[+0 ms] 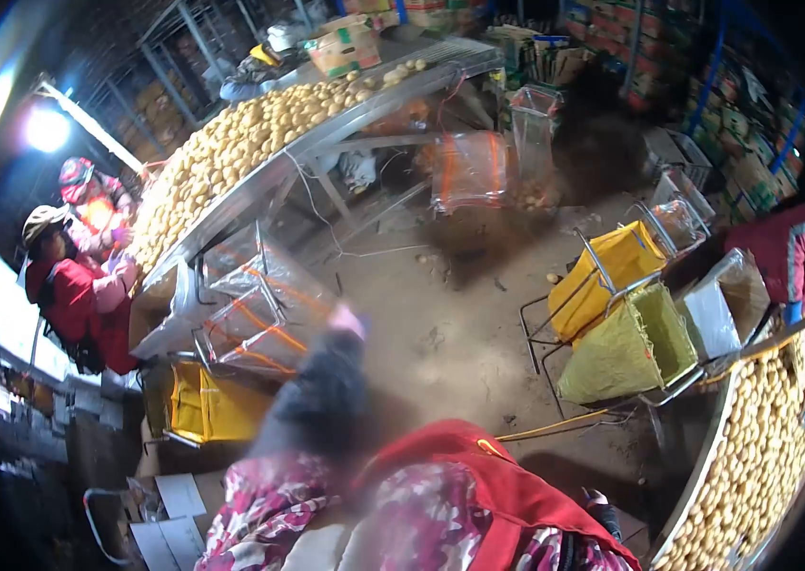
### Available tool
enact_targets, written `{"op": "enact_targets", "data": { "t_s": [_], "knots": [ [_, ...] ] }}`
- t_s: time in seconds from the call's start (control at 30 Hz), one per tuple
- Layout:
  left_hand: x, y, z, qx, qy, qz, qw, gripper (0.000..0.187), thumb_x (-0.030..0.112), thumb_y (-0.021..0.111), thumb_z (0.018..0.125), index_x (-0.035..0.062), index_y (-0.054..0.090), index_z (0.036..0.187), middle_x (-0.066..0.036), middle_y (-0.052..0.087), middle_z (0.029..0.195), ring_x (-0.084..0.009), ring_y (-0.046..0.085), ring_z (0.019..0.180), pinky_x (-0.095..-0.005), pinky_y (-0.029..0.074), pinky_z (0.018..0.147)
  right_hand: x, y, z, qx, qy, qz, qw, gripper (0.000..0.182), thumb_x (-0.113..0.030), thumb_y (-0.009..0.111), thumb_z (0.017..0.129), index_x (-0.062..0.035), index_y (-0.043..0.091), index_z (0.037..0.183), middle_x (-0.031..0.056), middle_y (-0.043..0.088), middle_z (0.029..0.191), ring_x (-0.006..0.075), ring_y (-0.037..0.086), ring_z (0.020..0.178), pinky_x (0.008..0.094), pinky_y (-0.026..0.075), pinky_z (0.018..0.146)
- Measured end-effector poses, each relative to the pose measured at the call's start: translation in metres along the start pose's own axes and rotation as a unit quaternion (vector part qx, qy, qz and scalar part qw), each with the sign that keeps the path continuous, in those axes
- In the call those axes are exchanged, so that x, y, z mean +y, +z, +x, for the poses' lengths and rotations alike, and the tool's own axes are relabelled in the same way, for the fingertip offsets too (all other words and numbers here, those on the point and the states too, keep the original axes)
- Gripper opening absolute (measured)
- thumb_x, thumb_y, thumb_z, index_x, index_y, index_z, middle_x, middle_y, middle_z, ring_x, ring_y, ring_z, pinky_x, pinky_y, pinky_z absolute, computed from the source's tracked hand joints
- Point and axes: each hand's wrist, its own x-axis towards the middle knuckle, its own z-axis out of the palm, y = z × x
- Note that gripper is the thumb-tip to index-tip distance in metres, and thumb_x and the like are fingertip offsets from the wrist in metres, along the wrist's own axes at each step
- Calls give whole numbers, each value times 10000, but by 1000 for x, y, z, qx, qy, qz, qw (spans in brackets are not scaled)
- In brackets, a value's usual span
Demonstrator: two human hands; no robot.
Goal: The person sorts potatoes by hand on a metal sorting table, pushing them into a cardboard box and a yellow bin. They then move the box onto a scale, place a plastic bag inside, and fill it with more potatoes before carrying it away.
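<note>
My left hand [347,322], in a pink glove and smeared by motion, reaches forward from a dark sleeve. It is right by a clear plastic bag [274,303] with orange stripes, held on a metal frame. Just behind that sleeve, a yellow bag [217,402] hangs on another frame. Low at the right side of my red apron, a small part of my right hand [596,497] shows past a dark cuff; its fingers are mostly hidden.
A sloping metal table [302,143] bears many potatoes [240,143]; two people stand at its left end. On the right, yellow [602,276], green [616,357] and white bags [712,314] hang on frames. Beyond them a person in red [783,252] reaches over another potato table [707,466].
</note>
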Motion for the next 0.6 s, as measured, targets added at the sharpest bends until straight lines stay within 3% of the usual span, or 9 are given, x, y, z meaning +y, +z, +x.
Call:
{"op": "enact_targets", "data": {
  "t_s": [0.13, 0.23, 0.3, 0.33, 0.37, 0.4, 0.47, 0.53, 0.6],
  "knots": [
    [-111, -159, 119, 273, -31, 126, 953, 303, 331, 643, 967, 88, 697, 1141, -182, 726, 1130, -377, 690, 1046, -477, 553, 860, -5, -47, 38, 4, -11, 10, 1000, 314, -171, 666, 1015, -16, 672, 1288, 101, 712, 1256, 266, 652, 1119, 401, 515, 995],
    [-197, -261, 168, 355, -29, 288, 889, 223, 288, 681, 934, 98, 741, 1035, -154, 753, 1039, -357, 729, 934, -470, 570, 771, 6, -60, 53, -3, -7, 8, 1000, 332, -171, 698, 1000, -15, 675, 1292, 96, 707, 1295, 258, 640, 1194, 387, 494, 1061],
    [-158, -253, 194, 292, -131, -76, 944, 451, 340, 666, 936, 6, 693, 1239, -193, 760, 1160, -373, 720, 1085, -436, 562, 914, 4, -66, 53, 9, 4, -16, 1000, 318, -156, 705, 996, -11, 682, 1278, 96, 710, 1287, 246, 640, 1196, 372, 492, 1069],
    [-139, -205, 199, 476, -29, -130, 869, 381, 376, 669, 926, 18, 753, 1026, -192, 775, 1018, -386, 727, 971, -479, 561, 822, -2, -68, 50, 17, 13, -32, 999, 297, -141, 702, 997, -7, 688, 1262, 98, 715, 1264, 237, 644, 1173, 361, 497, 1055],
    [-110, -164, 200, 488, -30, -136, 861, 383, 370, 652, 941, 19, 742, 1065, -191, 769, 1045, -381, 726, 982, -473, 558, 846, 0, -76, 50, 27, 24, -46, 998, 277, -126, 698, 999, -3, 694, 1247, 100, 719, 1242, 229, 648, 1150, 350, 503, 1040],
    [-71, -107, 201, 436, -47, -130, 889, 387, 365, 635, 956, 20, 732, 1104, -189, 764, 1073, -377, 725, 993, -467, 554, 870, 1, -84, 49, 55, 56, 120, 990, 260, -111, 692, 998, -2, 698, 1234, 105, 717, 1221, 227, 649, 1131, 345, 512, 1029],
    [27, 20, 189, 231, -74, -64, 968, 400, 354, 601, 985, 23, 711, 1182, -187, 753, 1127, -368, 723, 1015, -456, 547, 919, 8, -100, 47, 111, 98, 438, 886, 228, -81, 681, 997, 2, 705, 1208, 116, 714, 1178, 224, 650, 1092, 336, 531, 1006],
    [136, 144, 154, 7, -9, 14, 1000, 419, 343, 567, 1015, 25, 690, 1260, -184, 742, 1182, -360, 722, 1037, -444, 540, 967, 22, -131, 49, 256, -90, 219, 937, 186, 21, 648, 974, 30, 696, 1153, 147, 692, 1154, 216, 631, 1085, 338, 569, 986],
    [237, 245, 111, -132, 74, -42, 988, 443, 332, 533, 1045, 28, 669, 1338, -181, 732, 1236, -351, 720, 1059, -432, 534, 1015, 14, -164, 42, 413, -155, 130, 888, 195, -106, 736, 968, -16, 716, 1140, 103, 733, 1039, 176, 671, 972, 327, 556, 924]
  ]
}}
